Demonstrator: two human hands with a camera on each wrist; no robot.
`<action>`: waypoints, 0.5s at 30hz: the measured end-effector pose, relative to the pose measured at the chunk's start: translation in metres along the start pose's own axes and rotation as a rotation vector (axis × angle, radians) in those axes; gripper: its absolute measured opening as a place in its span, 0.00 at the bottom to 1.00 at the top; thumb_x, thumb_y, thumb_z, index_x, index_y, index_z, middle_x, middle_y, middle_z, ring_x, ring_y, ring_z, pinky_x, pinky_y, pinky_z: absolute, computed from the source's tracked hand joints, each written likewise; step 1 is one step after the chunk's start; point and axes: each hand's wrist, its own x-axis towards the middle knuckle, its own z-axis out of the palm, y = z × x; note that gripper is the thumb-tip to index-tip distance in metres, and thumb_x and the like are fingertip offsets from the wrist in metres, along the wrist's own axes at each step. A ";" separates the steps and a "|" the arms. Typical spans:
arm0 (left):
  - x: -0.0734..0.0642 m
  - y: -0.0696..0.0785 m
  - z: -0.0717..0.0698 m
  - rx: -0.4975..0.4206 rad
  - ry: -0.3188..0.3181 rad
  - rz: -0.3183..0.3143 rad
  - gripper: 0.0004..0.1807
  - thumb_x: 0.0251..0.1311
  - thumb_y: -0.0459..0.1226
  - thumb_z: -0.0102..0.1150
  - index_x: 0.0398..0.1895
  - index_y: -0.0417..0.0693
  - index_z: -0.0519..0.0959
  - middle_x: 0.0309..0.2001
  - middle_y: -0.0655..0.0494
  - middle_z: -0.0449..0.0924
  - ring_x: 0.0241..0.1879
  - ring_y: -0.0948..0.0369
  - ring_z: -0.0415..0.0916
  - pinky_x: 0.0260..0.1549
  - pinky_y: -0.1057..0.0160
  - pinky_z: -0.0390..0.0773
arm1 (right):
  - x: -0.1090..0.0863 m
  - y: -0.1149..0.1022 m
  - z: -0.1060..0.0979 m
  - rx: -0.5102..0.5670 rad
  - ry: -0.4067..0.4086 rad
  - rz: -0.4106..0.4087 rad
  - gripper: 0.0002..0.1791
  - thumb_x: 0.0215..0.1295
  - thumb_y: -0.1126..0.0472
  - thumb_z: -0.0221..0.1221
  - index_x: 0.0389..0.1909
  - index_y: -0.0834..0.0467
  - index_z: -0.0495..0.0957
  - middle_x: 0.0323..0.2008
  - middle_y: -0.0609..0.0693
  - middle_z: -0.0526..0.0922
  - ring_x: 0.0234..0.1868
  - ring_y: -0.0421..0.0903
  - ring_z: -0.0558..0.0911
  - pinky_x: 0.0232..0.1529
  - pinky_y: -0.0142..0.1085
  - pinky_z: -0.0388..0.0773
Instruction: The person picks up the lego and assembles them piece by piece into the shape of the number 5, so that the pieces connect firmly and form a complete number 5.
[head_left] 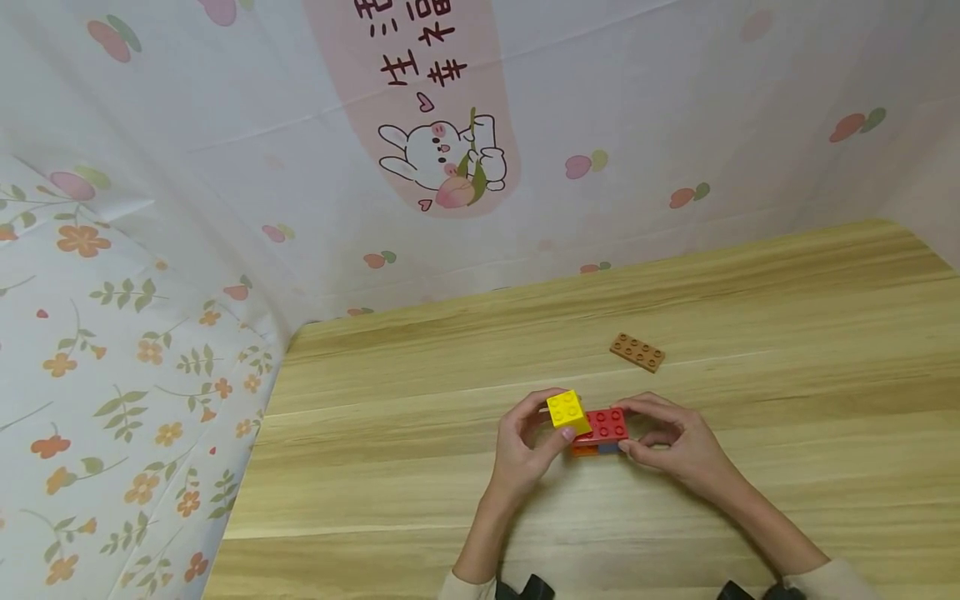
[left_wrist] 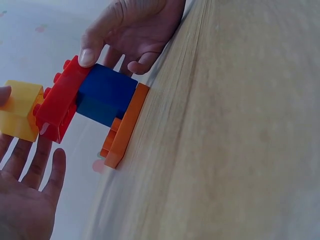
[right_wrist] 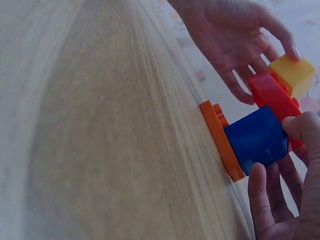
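A yellow toy brick [head_left: 567, 412] is pinched by the left hand [head_left: 521, 446] at the left end of a long red brick [head_left: 604, 424]. It sits askew against the red studs; whether it is seated I cannot tell. Under the red brick's right part is a blue brick [left_wrist: 107, 95], which stands on an orange plate brick [left_wrist: 127, 130] lying on the table. The red brick's left part overhangs. My right hand [head_left: 686, 450] grips the stack's right end, thumb [right_wrist: 300, 125] where red and blue meet. Left fingers [left_wrist: 37, 162] reach beneath the overhang.
Behind the hands, a brown studded plate [head_left: 637, 352] lies flat on the wooden table [head_left: 390, 433]. A patterned cloth [head_left: 630, 100] hangs along the table's back edge, and a flowered one [head_left: 150, 400] along its left side.
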 end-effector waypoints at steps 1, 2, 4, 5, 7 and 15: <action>0.000 0.000 0.000 0.006 -0.003 -0.003 0.19 0.57 0.37 0.61 0.51 0.38 0.75 0.47 0.44 0.77 0.48 0.53 0.73 0.49 0.50 0.73 | 0.000 0.000 0.000 0.001 0.000 -0.001 0.25 0.49 0.74 0.66 0.51 0.64 0.77 0.46 0.47 0.77 0.39 0.41 0.78 0.31 0.34 0.80; 0.000 0.000 0.000 0.010 -0.007 -0.008 0.19 0.57 0.37 0.61 0.51 0.39 0.75 0.47 0.45 0.77 0.48 0.53 0.73 0.49 0.50 0.73 | 0.000 0.000 0.000 0.003 -0.001 -0.004 0.25 0.49 0.74 0.66 0.51 0.64 0.77 0.46 0.47 0.77 0.40 0.41 0.78 0.31 0.34 0.80; -0.001 0.000 0.000 0.016 -0.015 -0.013 0.20 0.57 0.37 0.60 0.52 0.39 0.75 0.48 0.46 0.77 0.48 0.54 0.73 0.50 0.51 0.73 | 0.000 -0.001 0.000 0.005 -0.002 -0.009 0.25 0.49 0.74 0.66 0.51 0.64 0.76 0.46 0.47 0.77 0.40 0.41 0.78 0.30 0.34 0.80; -0.001 0.000 0.001 0.018 -0.019 -0.018 0.19 0.57 0.37 0.60 0.52 0.39 0.75 0.48 0.46 0.77 0.49 0.55 0.73 0.50 0.51 0.72 | 0.000 -0.001 0.000 0.006 -0.004 -0.013 0.25 0.49 0.74 0.66 0.51 0.64 0.76 0.46 0.47 0.77 0.39 0.41 0.78 0.30 0.34 0.80; -0.001 0.001 0.001 0.019 -0.028 -0.022 0.20 0.57 0.35 0.60 0.52 0.38 0.74 0.49 0.46 0.77 0.49 0.55 0.72 0.51 0.51 0.72 | 0.000 0.000 0.000 0.006 -0.005 -0.019 0.25 0.49 0.75 0.66 0.51 0.65 0.76 0.46 0.47 0.77 0.39 0.41 0.78 0.30 0.34 0.80; -0.001 0.000 0.002 0.047 -0.042 -0.015 0.20 0.55 0.31 0.60 0.53 0.36 0.74 0.50 0.43 0.76 0.50 0.56 0.72 0.51 0.52 0.72 | 0.000 0.004 -0.001 -0.023 -0.002 -0.015 0.24 0.48 0.73 0.67 0.50 0.64 0.77 0.46 0.47 0.77 0.39 0.40 0.77 0.31 0.33 0.80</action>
